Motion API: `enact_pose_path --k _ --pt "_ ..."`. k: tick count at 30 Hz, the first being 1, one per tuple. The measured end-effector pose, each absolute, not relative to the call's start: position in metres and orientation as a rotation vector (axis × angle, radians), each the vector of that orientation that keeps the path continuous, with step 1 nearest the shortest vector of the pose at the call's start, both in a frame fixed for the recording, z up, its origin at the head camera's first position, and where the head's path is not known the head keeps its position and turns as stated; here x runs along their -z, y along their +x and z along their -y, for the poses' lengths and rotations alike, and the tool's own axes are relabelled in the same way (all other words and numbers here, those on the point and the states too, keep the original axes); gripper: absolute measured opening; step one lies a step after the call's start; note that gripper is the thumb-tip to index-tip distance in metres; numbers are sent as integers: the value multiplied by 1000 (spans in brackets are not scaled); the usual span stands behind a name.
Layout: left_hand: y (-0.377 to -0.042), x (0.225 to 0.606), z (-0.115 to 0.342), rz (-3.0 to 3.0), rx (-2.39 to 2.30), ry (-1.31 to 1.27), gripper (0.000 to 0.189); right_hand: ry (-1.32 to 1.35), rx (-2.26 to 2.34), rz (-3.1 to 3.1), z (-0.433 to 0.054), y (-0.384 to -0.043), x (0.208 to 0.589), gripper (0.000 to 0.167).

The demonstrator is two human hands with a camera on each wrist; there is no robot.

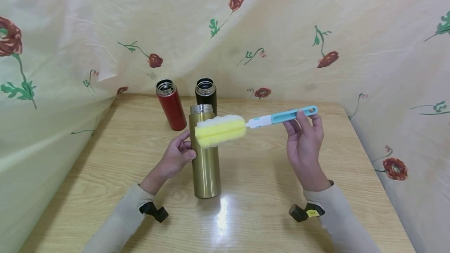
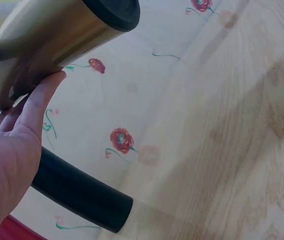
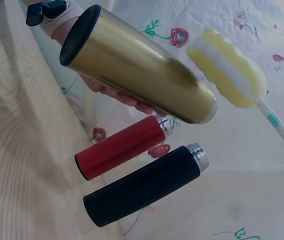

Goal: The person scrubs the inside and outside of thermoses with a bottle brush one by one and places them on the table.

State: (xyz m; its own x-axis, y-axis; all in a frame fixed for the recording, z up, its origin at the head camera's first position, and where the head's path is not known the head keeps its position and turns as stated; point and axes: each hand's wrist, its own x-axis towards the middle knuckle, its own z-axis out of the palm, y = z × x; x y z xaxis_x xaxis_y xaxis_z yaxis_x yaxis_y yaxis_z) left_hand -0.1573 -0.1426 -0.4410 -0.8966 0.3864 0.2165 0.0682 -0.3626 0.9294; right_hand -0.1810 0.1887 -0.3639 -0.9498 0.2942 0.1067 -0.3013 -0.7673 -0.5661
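Note:
My left hand (image 1: 177,156) grips a gold thermos flask (image 1: 206,173) around its side, fingers behind and thumb in front. The flask stands upright and lidless, lifted off the table, and its dark base (image 3: 80,35) shows in the right wrist view. With my right hand (image 1: 305,143) I pinch the blue and white handle (image 1: 281,117) of a bottle brush. Its yellow and white sponge head (image 1: 220,131) points left and overlaps the flask's upper part in the head view. The right wrist view has the sponge (image 3: 229,70) beside the flask's steel neck (image 3: 212,111).
Behind the flask stand an open red thermos flask (image 1: 172,108) and an open black one (image 1: 206,89), which the gold flask partly hides. Flower-patterned cloth (image 1: 281,30) walls the wooden table (image 1: 253,198) at the back and sides.

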Motion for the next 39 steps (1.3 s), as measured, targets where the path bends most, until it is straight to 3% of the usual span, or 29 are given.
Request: enact_pose_path --k 6,13,23,39 --pt "-158 431 140 -1653 -2433 420 107 32 -2694 835 -187 -177 356 18" --pt "-160 424 139 -1606 -2545 293 72 76 -2727 802 -189 -164 350 14" --pt "-164 413 139 -1580 -2606 380 42 153 -2818 795 -198 -142 359 9" --pt "-167 395 142 -1559 -2630 431 44 160 -2863 906 -204 -110 397 11"
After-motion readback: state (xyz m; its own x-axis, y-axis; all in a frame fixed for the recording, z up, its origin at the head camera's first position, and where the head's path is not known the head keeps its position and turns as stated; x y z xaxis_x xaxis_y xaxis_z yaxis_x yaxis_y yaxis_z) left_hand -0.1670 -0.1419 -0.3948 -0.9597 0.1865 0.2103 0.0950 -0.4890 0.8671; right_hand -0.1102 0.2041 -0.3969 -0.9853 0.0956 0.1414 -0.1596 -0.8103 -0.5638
